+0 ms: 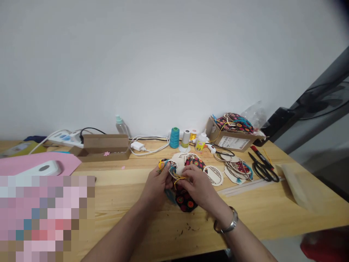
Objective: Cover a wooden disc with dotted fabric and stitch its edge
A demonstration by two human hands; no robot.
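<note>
On the light wooden worktop (253,214), in front of the white wall (163,65), stand a teal thread cone (174,137) and a small white glue bottle with yellow label (201,142). To the right lie black-handled scissors (263,171). To the left are an open brown cardboard box (103,147), a sheet of pink paper (35,163) and a white power strip (64,139)

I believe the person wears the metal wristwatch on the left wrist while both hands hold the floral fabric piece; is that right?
Not quite: the head view shows the metal wristwatch on the right wrist. The left hand and right hand do hold the floral fabric piece.
</note>
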